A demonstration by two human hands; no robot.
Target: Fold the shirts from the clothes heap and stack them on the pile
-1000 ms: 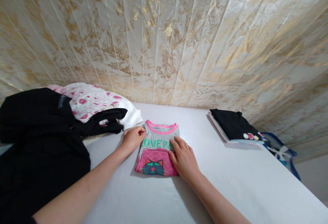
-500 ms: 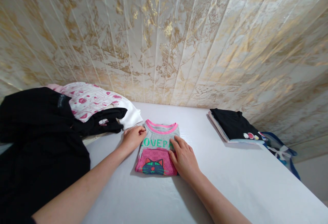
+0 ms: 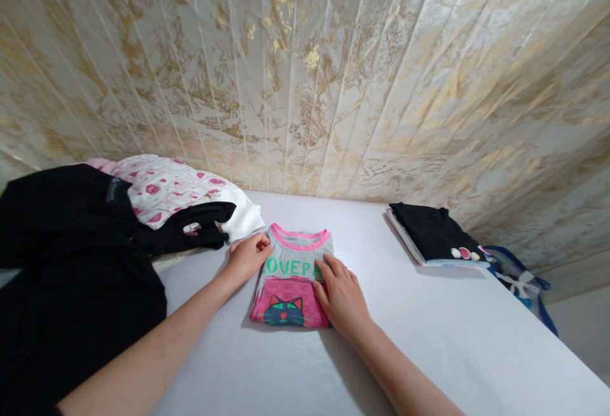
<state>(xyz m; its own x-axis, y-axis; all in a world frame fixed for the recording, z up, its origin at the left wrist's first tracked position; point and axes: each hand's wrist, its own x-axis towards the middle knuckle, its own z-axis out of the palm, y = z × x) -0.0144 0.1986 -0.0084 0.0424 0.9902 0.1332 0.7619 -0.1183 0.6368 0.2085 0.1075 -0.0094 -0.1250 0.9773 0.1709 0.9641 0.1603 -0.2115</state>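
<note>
A folded T-shirt [image 3: 290,300] lies on the white table, collar away from me. It is grey on top with a pink neckband and green lettering, and pink below with a dark cat face. At its upper left edge, my left hand [image 3: 248,256] is closed, thumb and fingertips pinching the fabric near the shoulder. My right hand [image 3: 344,289] rests on the right side of the shirt, fingers stretched out and covering the end of the lettering.
To the left is a loose heap of clothes: black garments [image 3: 71,263], a white cloth with pink print [image 3: 166,184] and a plain white one [image 3: 245,216]. A folded stack with a black garment on top [image 3: 431,232] sits at the right, beside a blue-edged bag [image 3: 524,282]. A gold-patterned wall [image 3: 305,86] stands behind.
Almost nothing differs. Both hands keep their places on the T-shirt, and the whole view has shifted very slightly.
</note>
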